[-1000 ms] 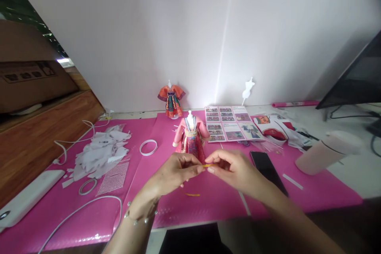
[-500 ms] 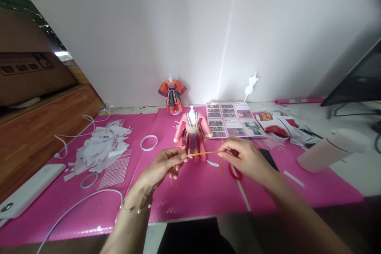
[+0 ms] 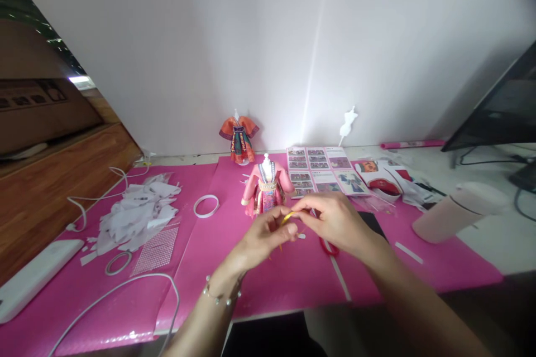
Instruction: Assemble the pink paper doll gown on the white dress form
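Observation:
A thin yellow ribbon [image 3: 288, 216] runs between my two hands. My left hand [image 3: 268, 235] pinches one part of it between thumb and fingers, with loose orange-yellow ends hanging below. Close beside it, my right hand [image 3: 329, 217] grips the ribbon at the fingertips. Just behind the hands stands a small dress form in a pink doll dress [image 3: 268, 184] with a beaded collar and waistband; its lower skirt is partly hidden. Under my right hand the red handles of what look like scissors [image 3: 328, 247] show on the pink mat [image 3: 234, 284].
An orange and green doll dress [image 3: 239, 139] and a bare white dress form [image 3: 347, 125] stand by the wall. Printed instruction sheets [image 3: 322, 172], a pale bottle [image 3: 454, 215], a tape roll [image 3: 206, 206], white scraps [image 3: 136, 209] and a white power bank [image 3: 39, 279] lie around.
The ribbon was stretched straight between my hands; now they have come together and it is bent. My left hand has moved right toward my right hand. The view has shifted slightly.

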The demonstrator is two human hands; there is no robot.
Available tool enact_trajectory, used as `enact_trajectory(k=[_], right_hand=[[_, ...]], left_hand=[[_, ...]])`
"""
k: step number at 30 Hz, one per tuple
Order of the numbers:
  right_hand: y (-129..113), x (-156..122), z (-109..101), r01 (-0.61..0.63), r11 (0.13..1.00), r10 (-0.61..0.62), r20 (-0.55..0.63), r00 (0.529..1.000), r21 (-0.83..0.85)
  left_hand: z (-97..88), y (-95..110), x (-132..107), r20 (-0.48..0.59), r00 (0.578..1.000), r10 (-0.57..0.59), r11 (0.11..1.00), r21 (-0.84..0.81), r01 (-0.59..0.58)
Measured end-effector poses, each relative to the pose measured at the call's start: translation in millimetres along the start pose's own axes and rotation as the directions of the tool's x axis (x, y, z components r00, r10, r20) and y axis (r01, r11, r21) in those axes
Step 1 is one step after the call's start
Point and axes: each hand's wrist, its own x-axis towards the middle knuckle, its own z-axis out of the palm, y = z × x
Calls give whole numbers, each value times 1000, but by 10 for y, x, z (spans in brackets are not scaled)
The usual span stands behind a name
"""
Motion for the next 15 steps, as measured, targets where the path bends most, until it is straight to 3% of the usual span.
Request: enact_trajectory(k=[3, 8, 12, 15], right_hand=[[75, -7, -71, -26, 997, 26, -12, 1000, 68], [275, 32, -154, -99, 982, 89, 67, 994, 164], [342, 121, -157, -108, 970, 101, 42, 994, 218], [326, 176, -133, -97, 962, 106, -22, 994, 255]], left_hand=[[-76, -35, -42, -76, 997, -30, 998, 58, 34], [-352, 108, -135, -318, 943, 97, 950, 311, 7], [-546, 290, -178, -371, 907, 197, 917, 396, -37], [-632, 363, -189, -364, 910, 197, 917, 398, -40]])
